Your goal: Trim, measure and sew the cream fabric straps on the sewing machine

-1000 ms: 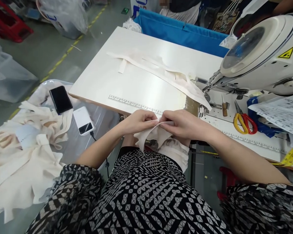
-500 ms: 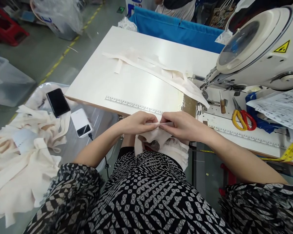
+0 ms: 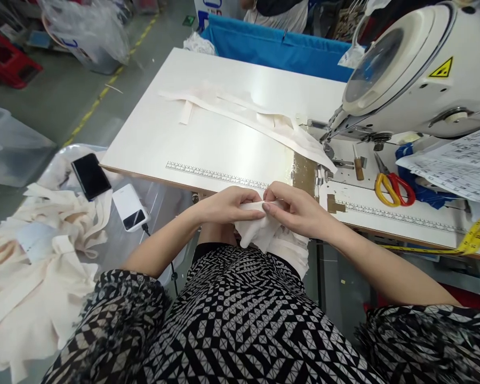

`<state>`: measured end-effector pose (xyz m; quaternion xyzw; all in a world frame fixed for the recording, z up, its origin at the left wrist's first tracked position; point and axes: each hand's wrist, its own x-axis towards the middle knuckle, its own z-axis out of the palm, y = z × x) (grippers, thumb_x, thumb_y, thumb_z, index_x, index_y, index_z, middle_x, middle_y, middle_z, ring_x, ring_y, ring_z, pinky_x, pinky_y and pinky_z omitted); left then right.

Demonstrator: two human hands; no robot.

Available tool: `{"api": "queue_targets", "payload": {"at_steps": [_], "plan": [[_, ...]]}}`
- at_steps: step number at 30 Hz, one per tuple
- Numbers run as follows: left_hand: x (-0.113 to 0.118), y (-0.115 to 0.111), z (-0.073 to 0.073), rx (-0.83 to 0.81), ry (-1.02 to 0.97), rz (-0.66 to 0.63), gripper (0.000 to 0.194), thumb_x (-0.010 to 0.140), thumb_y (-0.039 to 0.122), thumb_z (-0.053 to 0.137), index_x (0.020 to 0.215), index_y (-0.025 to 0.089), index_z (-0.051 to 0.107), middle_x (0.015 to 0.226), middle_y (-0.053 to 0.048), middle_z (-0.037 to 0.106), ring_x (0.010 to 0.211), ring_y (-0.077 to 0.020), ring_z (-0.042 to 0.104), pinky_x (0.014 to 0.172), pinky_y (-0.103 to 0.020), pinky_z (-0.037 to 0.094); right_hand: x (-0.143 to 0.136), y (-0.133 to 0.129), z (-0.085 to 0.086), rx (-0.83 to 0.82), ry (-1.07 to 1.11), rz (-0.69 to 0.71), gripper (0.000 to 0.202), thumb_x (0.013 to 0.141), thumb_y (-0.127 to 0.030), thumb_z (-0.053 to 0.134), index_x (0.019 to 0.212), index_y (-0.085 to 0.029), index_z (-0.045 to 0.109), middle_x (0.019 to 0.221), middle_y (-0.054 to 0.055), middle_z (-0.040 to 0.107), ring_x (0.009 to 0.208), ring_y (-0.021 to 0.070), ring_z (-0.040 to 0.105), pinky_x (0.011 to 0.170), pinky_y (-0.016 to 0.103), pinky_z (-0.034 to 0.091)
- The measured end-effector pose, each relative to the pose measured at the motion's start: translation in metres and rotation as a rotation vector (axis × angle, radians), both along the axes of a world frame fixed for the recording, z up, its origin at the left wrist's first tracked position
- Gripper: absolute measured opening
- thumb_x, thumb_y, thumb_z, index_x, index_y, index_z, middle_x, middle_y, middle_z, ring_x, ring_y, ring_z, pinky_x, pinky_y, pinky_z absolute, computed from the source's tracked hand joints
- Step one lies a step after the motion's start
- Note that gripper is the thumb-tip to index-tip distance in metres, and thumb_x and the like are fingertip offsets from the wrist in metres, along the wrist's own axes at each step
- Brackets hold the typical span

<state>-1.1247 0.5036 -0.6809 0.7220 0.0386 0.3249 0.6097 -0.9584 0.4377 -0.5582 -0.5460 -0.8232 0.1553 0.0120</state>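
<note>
Between my hands, over my lap at the table's front edge, a piece of cream fabric (image 3: 260,230) hangs in folds. My left hand (image 3: 232,205) pinches its upper edge between thumb and fingers. Close against it, my right hand (image 3: 292,208) is closed on the same edge, fingertips nearly touching the left. The fingers hide part of the pinched edge. Farther back, a long cream fabric strip (image 3: 240,120) lies across the white table (image 3: 136,133), its right end beneath the head of the sewing machine (image 3: 408,69).
Scissors (image 3: 394,186), a wooden-handled tool (image 3: 358,164) and a yellow tape measure (image 3: 474,237) are to the right. At the left, a clear bin (image 3: 164,208) carries a phone (image 3: 91,176), a white power bank (image 3: 130,207) and cream fabric pieces (image 3: 36,298). A blue cloth bin (image 3: 264,48) stands behind.
Both hands keep hold of the cream fabric while their fingers shift along its edge. The hanging cloth has folded together, covering the gap that showed before. The view has moved slightly.
</note>
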Motion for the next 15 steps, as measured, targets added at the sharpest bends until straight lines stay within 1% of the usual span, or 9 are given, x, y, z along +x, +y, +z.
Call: {"api": "queue_targets", "payload": {"at_steps": [2,6,8,9,11,12,13,14,15], "plan": [[0.002,0.001,0.000,-0.017,-0.002,-0.006,0.028,0.086,0.043,0.061,0.081,0.016,0.057,0.073,0.001,0.052,0.067,-0.0101,0.044,0.059,-0.023,0.035,-0.002,-0.001,0.000,0.009,-0.005,-0.006,0.021,0.094,-0.036,0.047,0.082,-0.019,0.051,0.077,0.001,0.052,0.071,0.0161,0.045,0.064,0.029,0.032],[0.006,0.006,-0.001,-0.040,0.007,-0.024,0.027,0.088,0.041,0.058,0.078,0.016,0.056,0.070,0.001,0.049,0.064,-0.0094,0.041,0.056,-0.022,0.032,0.000,0.001,0.004,-0.011,-0.031,0.045,0.019,0.095,-0.033,0.046,0.083,-0.019,0.051,0.079,0.001,0.052,0.071,0.0158,0.044,0.066,0.029,0.033],[0.003,0.007,-0.004,-0.021,0.007,-0.025,0.029,0.088,0.042,0.058,0.076,0.016,0.055,0.070,0.001,0.050,0.064,-0.0096,0.042,0.056,-0.022,0.032,0.004,0.006,0.003,0.001,-0.066,0.066,0.017,0.095,-0.030,0.047,0.083,-0.019,0.052,0.079,0.001,0.052,0.072,0.0156,0.044,0.068,0.029,0.033],[0.000,0.006,-0.008,-0.002,0.008,-0.018,0.031,0.088,0.044,0.057,0.076,0.016,0.056,0.070,0.000,0.051,0.064,-0.0099,0.043,0.056,-0.022,0.033,0.006,0.007,0.000,0.014,-0.088,0.071,0.017,0.095,-0.029,0.047,0.082,-0.019,0.052,0.079,0.001,0.053,0.072,0.0155,0.044,0.068,0.029,0.033],[-0.007,0.006,-0.019,0.051,0.018,0.014,0.035,0.088,0.050,0.056,0.078,0.016,0.059,0.070,0.000,0.054,0.064,-0.0114,0.046,0.056,-0.023,0.035,0.003,0.007,-0.014,0.052,-0.136,0.065,0.016,0.094,-0.028,0.051,0.082,-0.018,0.053,0.080,0.002,0.055,0.074,0.0156,0.046,0.069,0.029,0.034],[-0.008,0.009,-0.026,0.087,0.031,0.040,0.038,0.089,0.053,0.055,0.080,0.016,0.061,0.069,0.000,0.055,0.064,-0.0123,0.048,0.055,-0.023,0.036,-0.002,0.007,-0.025,0.064,-0.162,0.052,0.015,0.094,-0.028,0.053,0.083,-0.019,0.054,0.080,0.001,0.056,0.074,0.0156,0.048,0.069,0.028,0.035],[-0.005,0.015,-0.032,0.131,0.051,0.059,0.040,0.088,0.055,0.055,0.080,0.017,0.063,0.069,-0.001,0.057,0.064,-0.0133,0.049,0.054,-0.024,0.037,-0.008,0.008,-0.041,0.083,-0.188,0.023,0.013,0.093,-0.028,0.057,0.085,-0.018,0.055,0.081,0.001,0.058,0.076,0.0156,0.050,0.070,0.028,0.036],[0.003,0.026,-0.036,0.199,0.073,0.055,0.039,0.088,0.056,0.056,0.081,0.018,0.064,0.072,-0.001,0.059,0.065,-0.0146,0.052,0.054,-0.024,0.039,-0.016,0.013,-0.059,0.099,-0.204,-0.011,0.012,0.091,-0.028,0.061,0.087,-0.019,0.056,0.083,0.001,0.060,0.077,0.0154,0.051,0.070,0.027,0.037],[0.017,0.038,-0.036,0.291,0.078,0.035,0.038,0.088,0.056,0.058,0.083,0.019,0.066,0.077,-0.001,0.063,0.069,-0.0160,0.055,0.055,-0.025,0.042,-0.023,0.024,-0.079,0.104,-0.207,-0.043,0.014,0.089,-0.029,0.066,0.089,-0.019,0.057,0.084,0.000,0.062,0.077,0.0150,0.053,0.070,0.025,0.038]]}}
